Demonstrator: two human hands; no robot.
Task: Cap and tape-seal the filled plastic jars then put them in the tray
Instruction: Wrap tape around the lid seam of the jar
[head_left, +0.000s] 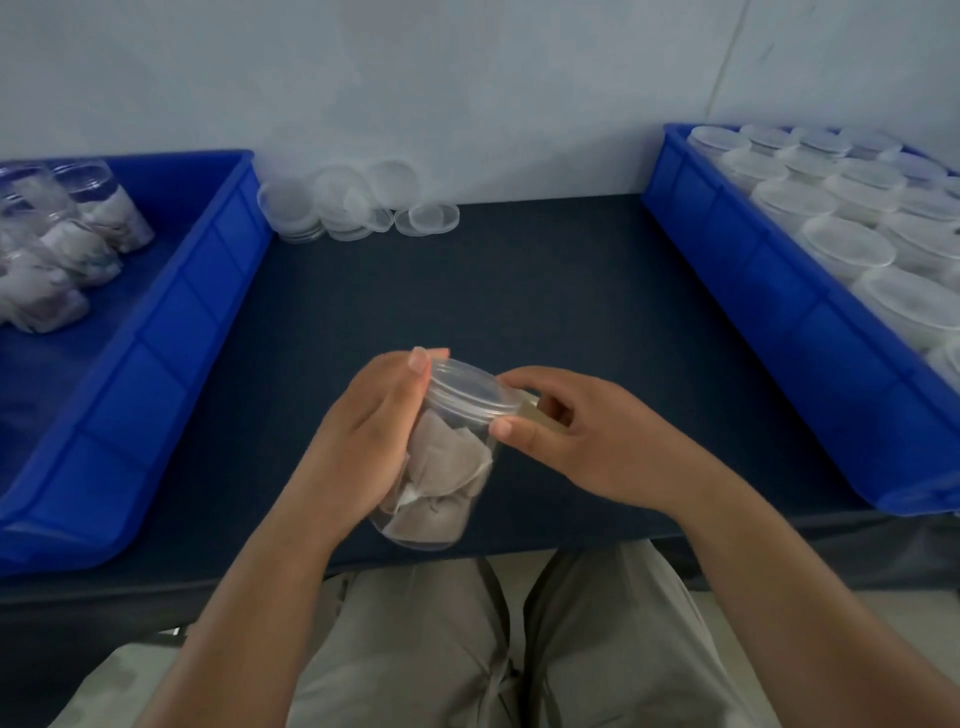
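A clear plastic jar (447, 467) filled with grey-white pouches is tilted above the table's front edge. My left hand (374, 431) grips its body from the left, fingertips up at the rim. A clear cap (467, 384) sits on the jar's mouth. My right hand (582, 441) pinches the cap's right edge between thumb and forefinger. A pale yellowish strip (530, 408), possibly tape, shows by those fingers. The blue tray (171, 332) on the left holds several filled jars (78, 234) lying on their sides.
A second blue tray (769, 291) on the right is packed with several upright capped jars (852, 244). Loose clear lids (343, 202) are piled at the back against the wall. The dark table top (519, 291) lies between the trays. My knees are below the table edge.
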